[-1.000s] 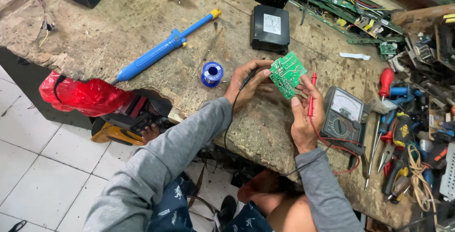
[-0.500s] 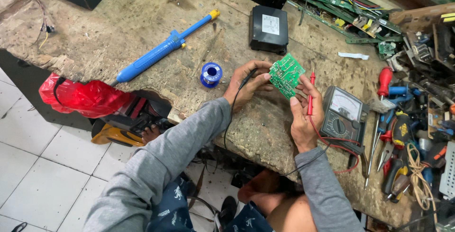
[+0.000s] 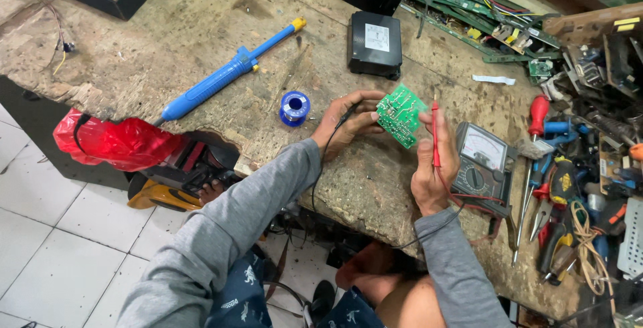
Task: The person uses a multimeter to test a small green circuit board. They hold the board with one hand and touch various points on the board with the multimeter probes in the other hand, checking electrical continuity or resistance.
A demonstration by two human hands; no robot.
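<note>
The left hand (image 3: 348,124) is pinching the near edge of a small green circuit board (image 3: 400,115), tilting it up above the bench (image 3: 201,27), with a thin black lead running back from under its fingers along the grey sleeve. The right hand (image 3: 432,167) is sitting just beside the board on its right, fingers closed around a red test probe (image 3: 435,134) held upright, its tip pointing up past the board's right corner. Whether the tip is touching the board I cannot tell.

Just right of that hand a grey analogue meter (image 3: 482,164) is lying flat, red wire trailing from it. Beyond the board a black box (image 3: 375,45) is resting with a small white square label on its top. A blue spool of solder (image 3: 295,108) is standing left of the left hand, and a long blue desoldering pump (image 3: 228,73) with a yellow tip is lying slantwise farther left. A red plastic bag (image 3: 110,142) is hanging at the bench's near edge.
</note>
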